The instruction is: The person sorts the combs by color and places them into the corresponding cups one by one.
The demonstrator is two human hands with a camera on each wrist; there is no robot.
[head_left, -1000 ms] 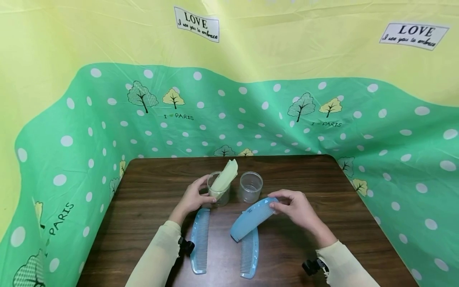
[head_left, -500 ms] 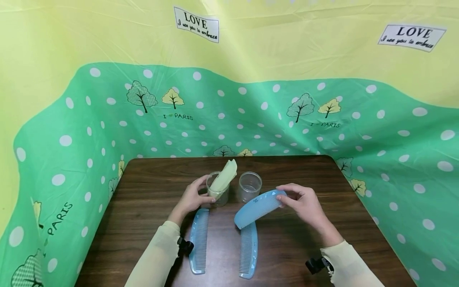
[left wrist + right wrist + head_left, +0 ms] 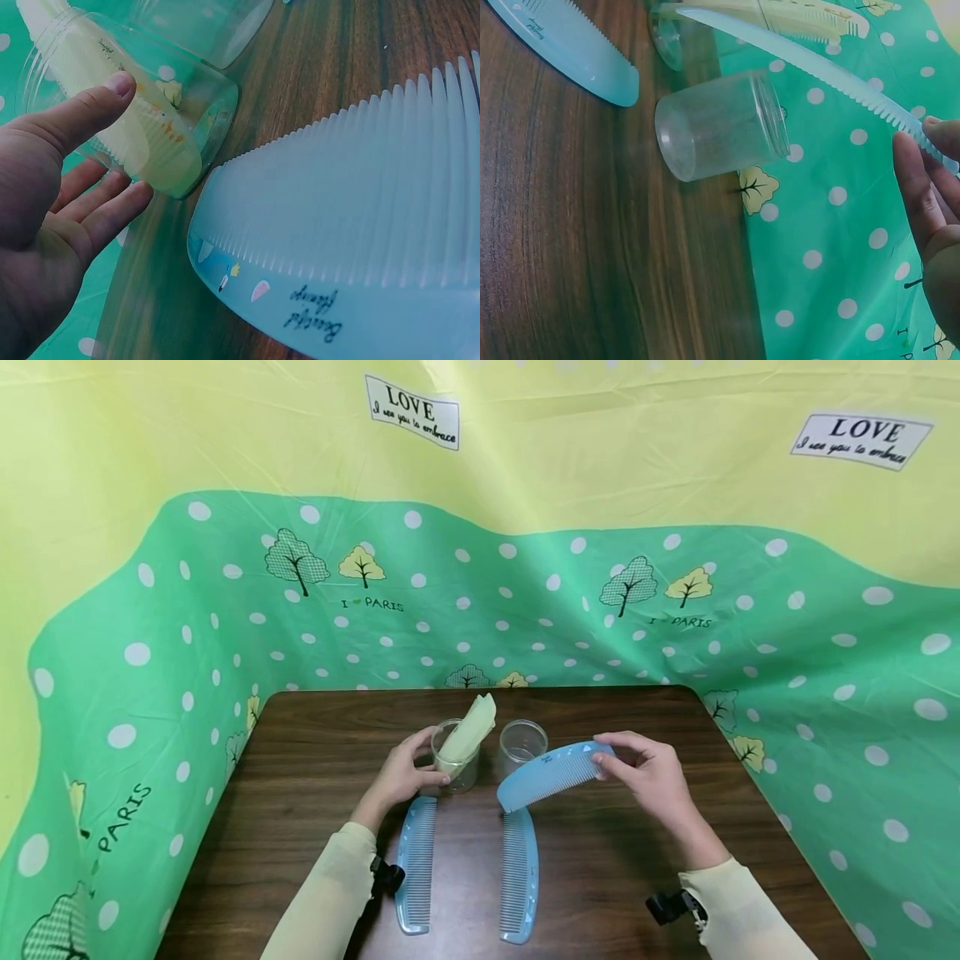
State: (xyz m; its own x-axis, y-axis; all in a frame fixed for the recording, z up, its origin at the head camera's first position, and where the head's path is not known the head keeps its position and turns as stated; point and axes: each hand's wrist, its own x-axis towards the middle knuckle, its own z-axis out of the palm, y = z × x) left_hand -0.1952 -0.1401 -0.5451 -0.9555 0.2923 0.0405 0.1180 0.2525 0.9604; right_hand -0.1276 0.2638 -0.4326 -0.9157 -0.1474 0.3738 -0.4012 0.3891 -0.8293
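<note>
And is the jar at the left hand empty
Not empty: at least one pale comb leans in the left jar, sticking out above the rim.

Both forearms (image 3: 322,893) are stretched forward, left hand (image 3: 397,779) held with thumb (image 3: 82,111) and fingers (image 3: 116,214) parted, right hand (image 3: 660,781) closed in a pinch.

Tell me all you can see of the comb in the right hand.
The comb is light blue and looks like plastic, with a curved back, a single row of teeth, and small printed shapes and dark lettering along its back. The right hand pinches one end between thumb and fingers; nothing else visibly touches it. It is held over the table, tilted, with the free end lower.
</note>
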